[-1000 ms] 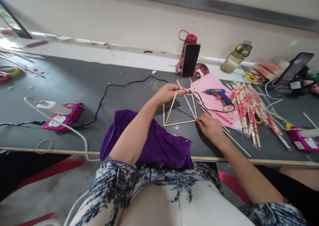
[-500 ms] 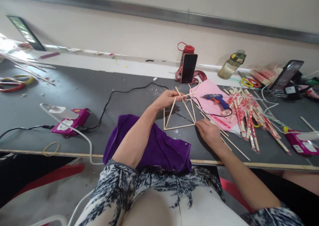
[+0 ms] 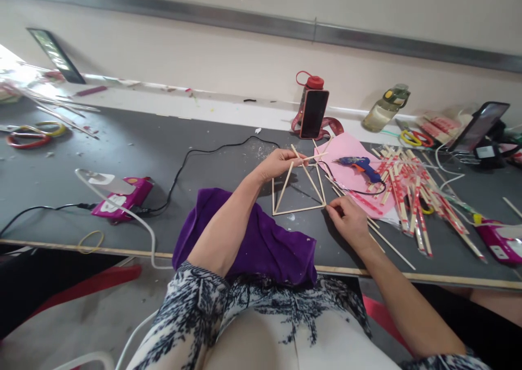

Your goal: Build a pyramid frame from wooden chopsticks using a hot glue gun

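A frame of thin wooden sticks stands on the grey table, with slanting sticks rising from its base corners. My left hand is closed around the upper stick ends, where several sticks cross; its fingers hide part of that joint. At the front right base corner, my right hand pinches with thumb and forefinger, the other fingers curled. Below my left forearm lies a crumpled purple cloth. A blue glue gun rests on pink paper beyond my right hand.
Wooden sticks in red-marked wrappers are piled at right. Behind stand a phone against a red-capped bottle and a green-lidded bottle. Purple power strips sit on both sides, a black cord crosses the table, and scissors lie left.
The whole view has shifted slightly, so things appear a little further right. My right fingers have loosened a little at the base corner. My left hand keeps its hold on the upper sticks.
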